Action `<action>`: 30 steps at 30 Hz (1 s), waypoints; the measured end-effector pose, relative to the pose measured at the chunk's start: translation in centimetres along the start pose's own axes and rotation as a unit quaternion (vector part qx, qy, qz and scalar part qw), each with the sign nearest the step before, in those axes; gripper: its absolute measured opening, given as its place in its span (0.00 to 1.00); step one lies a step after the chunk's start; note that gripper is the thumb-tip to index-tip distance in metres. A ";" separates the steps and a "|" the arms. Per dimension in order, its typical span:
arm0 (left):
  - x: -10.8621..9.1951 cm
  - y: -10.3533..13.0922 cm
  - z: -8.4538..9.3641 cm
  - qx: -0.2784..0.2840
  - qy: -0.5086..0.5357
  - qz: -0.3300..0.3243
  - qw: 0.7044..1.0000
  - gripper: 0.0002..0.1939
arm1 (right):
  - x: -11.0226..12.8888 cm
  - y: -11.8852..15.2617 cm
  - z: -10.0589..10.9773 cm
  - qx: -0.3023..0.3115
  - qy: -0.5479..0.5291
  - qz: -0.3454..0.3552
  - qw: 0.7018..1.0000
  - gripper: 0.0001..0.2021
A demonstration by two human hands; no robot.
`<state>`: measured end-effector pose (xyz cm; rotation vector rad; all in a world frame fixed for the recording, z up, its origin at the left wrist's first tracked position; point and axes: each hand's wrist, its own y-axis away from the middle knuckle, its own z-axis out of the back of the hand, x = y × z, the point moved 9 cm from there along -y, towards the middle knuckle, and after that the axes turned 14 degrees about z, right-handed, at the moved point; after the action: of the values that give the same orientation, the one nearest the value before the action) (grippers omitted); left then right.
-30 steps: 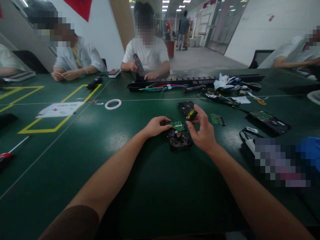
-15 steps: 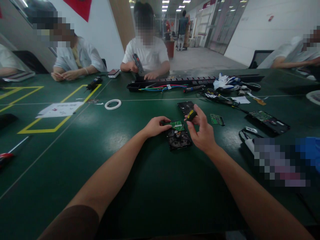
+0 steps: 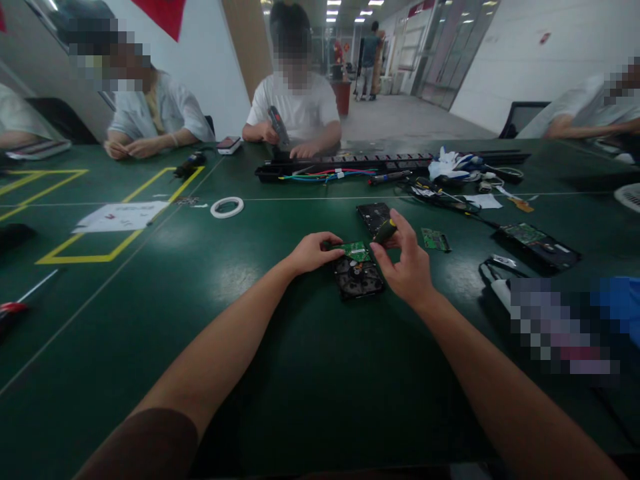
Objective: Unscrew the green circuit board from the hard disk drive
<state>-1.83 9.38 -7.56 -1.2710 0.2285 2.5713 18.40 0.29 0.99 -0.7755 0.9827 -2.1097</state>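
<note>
A black hard drive (image 3: 359, 281) lies on the green table in front of me, a green circuit board (image 3: 356, 251) on its far end. My left hand (image 3: 316, 255) grips the drive's far left corner, the thumb at the board's edge and the fingers curled along the far side. In my right hand (image 3: 406, 261) is a screwdriver (image 3: 385, 231) with a dark and yellow handle, pinched by thumb and fingers above the board's right side. Its tip cannot be made out. Just beyond, a second hard drive (image 3: 373, 217) is partly covered by the right hand.
To the right lie a loose circuit board (image 3: 436, 239) and another hard drive (image 3: 537, 244). Cables, gloves (image 3: 454, 165) and a long black rail (image 3: 350, 162) stretch across the back. Leftward are a tape roll (image 3: 227, 207), paper (image 3: 120, 217) and a red-handled screwdriver (image 3: 14, 308). Several people sit around.
The screwdriver's handle has turned a little in my right fingers, with its yellow part now nearer the fingertips. My left hand and the hard drive stay in place.
</note>
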 end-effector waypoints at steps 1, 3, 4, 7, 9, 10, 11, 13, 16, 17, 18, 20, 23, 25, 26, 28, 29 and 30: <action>0.1 0.0 0.0 0.001 -0.001 0.002 1.000 0.22 | 0.0 0.0 0.0 0.003 0.002 -0.001 1.000 0.38; 0.1 -0.1 0.0 0.002 -0.001 0.005 1.000 0.22 | -0.1 -0.1 0.1 0.004 0.006 -0.005 1.000 0.38; 0.1 -0.1 0.0 0.002 -0.002 0.004 1.000 0.22 | -0.1 -0.1 0.2 0.003 0.007 -0.008 1.000 0.37; -0.1 0.0 0.1 0.003 -0.003 0.002 1.000 0.22 | -0.2 0.0 0.4 -0.006 0.012 -0.011 1.000 0.37; -0.1 0.1 0.1 0.003 -0.005 0.003 1.000 0.22 | -0.3 0.0 0.5 -0.013 0.015 -0.011 1.000 0.37; -0.1 0.1 0.1 0.003 -0.005 0.004 1.000 0.22 | -0.3 0.0 0.5 -0.017 0.016 -0.011 1.000 0.37; -0.1 0.1 0.1 0.002 -0.005 0.006 1.000 0.22 | -0.2 0.0 0.6 -0.022 0.017 -0.010 1.000 0.37; 0.0 0.0 0.1 0.004 -0.004 0.008 1.000 0.23 | -0.1 -0.1 0.7 -0.028 0.021 -0.005 0.999 0.36; 0.0 0.0 0.1 0.002 -0.004 0.007 1.000 0.22 | 0.2 -0.1 0.7 -0.026 0.029 0.003 0.999 0.35; 0.1 0.0 0.1 0.001 -0.004 0.007 1.000 0.22 | 0.2 -0.1 0.7 -0.026 0.031 0.002 0.999 0.35; 0.1 0.0 0.1 0.000 -0.005 0.007 1.000 0.22 | 0.2 -0.1 0.8 -0.026 0.031 0.001 0.999 0.35; 0.1 0.0 0.1 0.001 -0.006 0.009 1.000 0.23 | 0.1 -0.1 0.8 -0.028 0.032 -0.004 0.999 0.35; 0.0 0.0 0.1 0.000 -0.006 0.007 1.000 0.22 | 0.0 0.0 0.9 -0.035 0.035 -0.004 0.999 0.36; -0.1 0.1 0.1 -0.002 -0.008 0.007 1.000 0.22 | 0.0 0.0 1.0 -0.042 0.040 0.002 0.998 0.36; -0.2 0.1 0.1 -0.001 -0.009 0.008 1.000 0.22 | 0.1 -0.1 1.0 -0.044 0.041 0.006 0.998 0.36; -0.2 0.1 0.0 0.003 -0.010 0.011 1.000 0.22 | 0.1 -0.2 1.0 -0.042 0.041 0.011 0.998 0.35; -0.2 0.1 0.0 0.004 -0.008 0.012 1.000 0.22 | 0.1 -0.2 1.0 -0.040 0.039 0.010 0.998 0.35; -0.2 0.1 0.0 0.004 -0.006 0.012 1.000 0.22 | 0.1 -0.2 1.0 -0.037 0.035 0.007 0.999 0.35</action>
<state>-1.74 9.25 -7.39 -1.2569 0.2526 2.5955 18.97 -0.09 1.70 -0.7331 1.1056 -2.1106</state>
